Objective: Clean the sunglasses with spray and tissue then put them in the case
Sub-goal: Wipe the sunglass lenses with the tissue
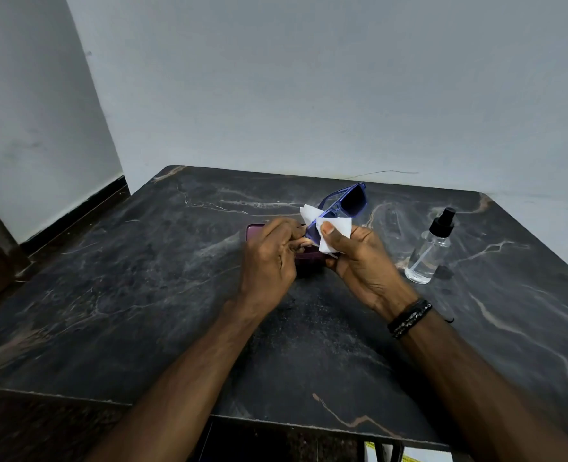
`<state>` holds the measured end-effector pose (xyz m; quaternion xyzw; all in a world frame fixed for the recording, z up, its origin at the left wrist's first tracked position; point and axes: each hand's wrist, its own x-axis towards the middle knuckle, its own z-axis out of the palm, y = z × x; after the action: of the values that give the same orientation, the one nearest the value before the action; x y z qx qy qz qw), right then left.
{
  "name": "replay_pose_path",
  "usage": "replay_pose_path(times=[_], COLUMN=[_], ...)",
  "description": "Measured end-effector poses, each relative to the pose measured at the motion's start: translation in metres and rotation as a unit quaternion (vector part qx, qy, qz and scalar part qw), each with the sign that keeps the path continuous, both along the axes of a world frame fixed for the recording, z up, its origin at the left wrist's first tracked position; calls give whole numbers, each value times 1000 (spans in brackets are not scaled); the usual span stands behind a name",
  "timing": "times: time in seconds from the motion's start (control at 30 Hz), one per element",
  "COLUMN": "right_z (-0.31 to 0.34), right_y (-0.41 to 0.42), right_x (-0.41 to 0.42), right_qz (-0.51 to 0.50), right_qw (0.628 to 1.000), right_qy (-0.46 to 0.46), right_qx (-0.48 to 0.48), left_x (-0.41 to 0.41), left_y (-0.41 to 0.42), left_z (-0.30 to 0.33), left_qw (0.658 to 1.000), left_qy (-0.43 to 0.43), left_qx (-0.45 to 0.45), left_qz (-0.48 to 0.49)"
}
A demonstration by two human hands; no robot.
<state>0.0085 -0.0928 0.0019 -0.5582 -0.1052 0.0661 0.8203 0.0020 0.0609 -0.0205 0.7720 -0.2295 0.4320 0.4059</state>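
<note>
left hand [269, 258] grips sunglasses [342, 208] | right hand [359, 258] presses tissue [334, 233] on lens | spray bottle [429, 251] right

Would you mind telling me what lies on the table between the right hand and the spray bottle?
Nothing: in the head view, only bare dark marble table separates the right hand from the spray bottle.

Looks like a plain room indoors, kind unclear: bare pale painted walls [309, 78] meeting at a far-left corner, dark skirting [76, 208] at left, dark marble-patterned table [126, 278] pushed against the far wall.
</note>
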Motion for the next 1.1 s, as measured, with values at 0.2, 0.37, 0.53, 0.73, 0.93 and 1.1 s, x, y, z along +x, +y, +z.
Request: replay_pose_path(times=[0.2, 0.37, 0.53, 0.73, 0.93, 1.1], right_z=[1, 1, 0, 1, 2, 0], right_y=[2, 3, 0, 2, 0, -2], right_x=[-1, 3, 2, -1, 3, 4], right_qz=[-18, -19, -7, -12, -19, 2], right_qw=[1000, 1000, 1000, 1000, 999, 1000], right_qy=[9, 5, -4, 1, 4, -4], right_qx=[7, 25, 24, 29, 34, 29], left_x=[-1, -1, 2, -1, 1, 1], left_y=[-3, -3, 0, -4, -5, -1], left_z=[0, 0, -1, -2, -2, -2], left_qw=[1000, 1000, 1000, 1000, 1000, 1000], left_qy=[-10, -9, -4, -11, -5, -6], left_qx=[8, -7, -11, 2, -7, -30], left_qz=[6, -5, -8, 2, 10, 0])
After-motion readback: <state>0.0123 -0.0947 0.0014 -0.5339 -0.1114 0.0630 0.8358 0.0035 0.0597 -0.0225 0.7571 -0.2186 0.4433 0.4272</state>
